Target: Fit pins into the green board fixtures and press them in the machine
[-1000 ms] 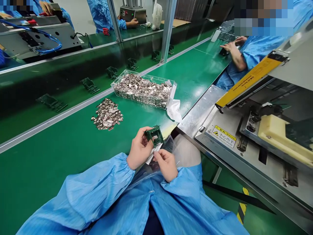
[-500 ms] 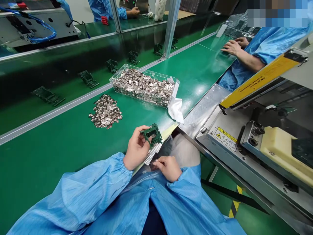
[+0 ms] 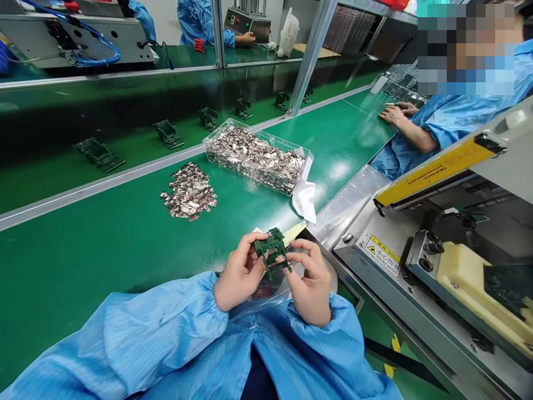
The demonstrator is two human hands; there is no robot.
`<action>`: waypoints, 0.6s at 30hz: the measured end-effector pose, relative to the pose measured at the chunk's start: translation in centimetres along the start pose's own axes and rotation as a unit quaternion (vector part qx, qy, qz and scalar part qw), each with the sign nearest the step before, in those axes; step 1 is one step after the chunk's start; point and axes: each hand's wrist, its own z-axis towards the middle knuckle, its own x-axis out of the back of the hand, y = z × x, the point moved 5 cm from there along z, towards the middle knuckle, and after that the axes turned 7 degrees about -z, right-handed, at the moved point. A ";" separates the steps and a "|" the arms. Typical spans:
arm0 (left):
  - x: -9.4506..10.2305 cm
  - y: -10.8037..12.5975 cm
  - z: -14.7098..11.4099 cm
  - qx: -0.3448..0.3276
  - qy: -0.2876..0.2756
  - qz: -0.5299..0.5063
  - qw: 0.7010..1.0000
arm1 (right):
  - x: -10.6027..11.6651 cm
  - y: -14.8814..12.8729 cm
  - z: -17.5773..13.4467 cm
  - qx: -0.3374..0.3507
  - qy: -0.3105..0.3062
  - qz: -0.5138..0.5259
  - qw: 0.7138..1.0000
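Note:
My left hand is closed on the left side of a green circuit board, a frame-like board with openings and legs, held tilted over my lap. At its right edge, the curled fingers and thumb of my right hand grip the board. Whether a small part is also between those fingertips is hidden. Beneath the board, a pale yellow strip shows in part. A loose pile of small metal pieces lies on the green bench, and a clear plastic box full of similar pieces stands behind my hands.
White paper lies at the box's near corner. Several green boards stand in a row on the belt beyond a metal rail. A machine with a yellow bar is close on my right. A co-worker's hands are farther along the bench.
My right hand has risen from below the yellow strip to the board's right edge. The board has tilted and moved slightly right and nearer me. The camera view has shifted.

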 end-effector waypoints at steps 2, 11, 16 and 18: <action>-0.2 0.1 -0.1 0.002 -0.016 -0.016 1.000 | -0.8 -0.1 0.0 0.003 -0.002 -0.017 1.000; -0.2 0.8 -0.3 -0.010 -0.020 0.019 1.000 | -1.0 -0.5 -0.2 -0.017 0.009 -0.037 0.999; -0.5 1.2 -0.4 -0.018 -0.021 0.044 0.999 | -1.0 -0.3 -0.3 -0.014 0.009 -0.037 0.999; -0.5 1.2 -0.4 -0.020 -0.021 0.050 0.998 | -0.9 -0.3 -0.3 -0.016 0.010 -0.030 0.999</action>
